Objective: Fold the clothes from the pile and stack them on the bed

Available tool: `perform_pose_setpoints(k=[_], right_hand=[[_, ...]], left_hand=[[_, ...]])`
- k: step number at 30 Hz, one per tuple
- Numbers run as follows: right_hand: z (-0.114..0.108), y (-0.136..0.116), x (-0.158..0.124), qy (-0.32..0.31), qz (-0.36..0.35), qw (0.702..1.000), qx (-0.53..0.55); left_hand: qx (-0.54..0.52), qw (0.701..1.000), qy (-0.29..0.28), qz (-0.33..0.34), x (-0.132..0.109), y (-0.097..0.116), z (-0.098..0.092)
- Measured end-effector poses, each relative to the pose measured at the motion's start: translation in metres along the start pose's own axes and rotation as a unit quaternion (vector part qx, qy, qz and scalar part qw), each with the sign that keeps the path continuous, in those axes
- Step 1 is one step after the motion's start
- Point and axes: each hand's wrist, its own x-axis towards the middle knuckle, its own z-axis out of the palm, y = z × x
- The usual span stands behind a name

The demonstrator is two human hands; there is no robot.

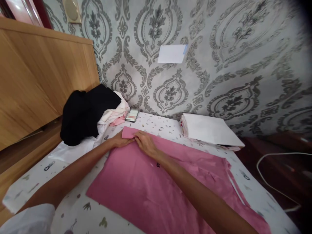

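Note:
A pink garment (151, 191) lies spread on a white patterned sheet (80, 211), with a strip along its far edge folded over. At the far left corner of that strip, my left hand (121, 140) has its fingers closed on the pink cloth. Just to its right, my right hand (145, 143) pinches the same fold, and the fingertips of both hands nearly meet. My right forearm crosses above the garment and hides part of it.
Black clothing (85, 110) is heaped at the left on pale pink and white cloth (113, 113). A flat white board (212, 130) rests on folded fabric by the patterned wall. Wooden furniture (48, 74) stands at the left. A white cable (273, 188) curves at the right.

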Motion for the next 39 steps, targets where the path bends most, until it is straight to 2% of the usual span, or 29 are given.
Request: perform_pose_setpoints(k=[2,7,10,14,16,19,22,23,25,28,30,32,34,37,39], right_hand=[[0.005,0.002,-0.003,-0.004,0.009,1.0,0.015],[0.01,-0.004,-0.005,-0.037,0.002,0.999,0.021],[0.011,-0.01,-0.009,-0.034,-0.007,0.999,0.032],[0.003,-0.011,-0.023,-0.023,-0.022,0.997,0.071],[-0.006,-0.006,-0.032,-0.013,-0.016,0.997,0.076],[-0.023,0.011,-0.045,0.0,0.034,0.998,0.043],[-0.034,0.034,-0.055,-0.022,0.097,0.995,-0.016],[-0.035,0.042,-0.058,-0.036,0.115,0.992,-0.033],[-0.034,0.056,-0.064,-0.064,0.15,0.985,-0.055],[-0.03,0.069,-0.067,-0.092,0.181,0.977,-0.064],[-0.028,0.072,-0.067,-0.1,0.184,0.976,-0.059],[-0.028,0.069,-0.065,-0.103,0.188,0.975,-0.055],[-0.03,0.064,-0.063,-0.107,0.193,0.974,-0.051],[-0.035,0.06,-0.065,-0.109,0.19,0.975,-0.049],[-0.042,0.068,-0.071,-0.106,0.193,0.974,-0.059]], left_hand=[[0.003,1.0,0.028,-0.008,-0.004,-0.007,-0.003],[0.15,0.987,-0.015,-0.054,-0.012,-0.019,-0.014],[0.215,0.972,-0.008,-0.095,-0.019,-0.023,-0.025],[0.277,0.945,0.011,-0.172,-0.022,-0.019,-0.044],[0.29,0.94,0.035,-0.178,-0.015,-0.009,-0.048],[0.272,0.952,0.065,-0.126,-0.001,0.011,-0.038],[0.228,0.972,0.004,-0.059,0.008,0.023,-0.015],[0.228,0.971,-0.022,-0.064,0.008,0.023,-0.009],[0.253,0.959,-0.048,-0.117,0.003,0.018,-0.002],[0.296,0.93,-0.051,-0.211,-0.007,0.009,-0.01],[0.32,0.918,-0.049,-0.228,-0.007,0.01,-0.02],[0.339,0.918,-0.02,-0.205,0.0,0.015,-0.024],[0.332,0.933,0.01,-0.141,0.012,0.02,-0.02],[0.28,0.958,-0.006,-0.059,0.027,0.018,0.0],[0.266,0.962,-0.026,-0.059,0.031,0.009,0.014]])
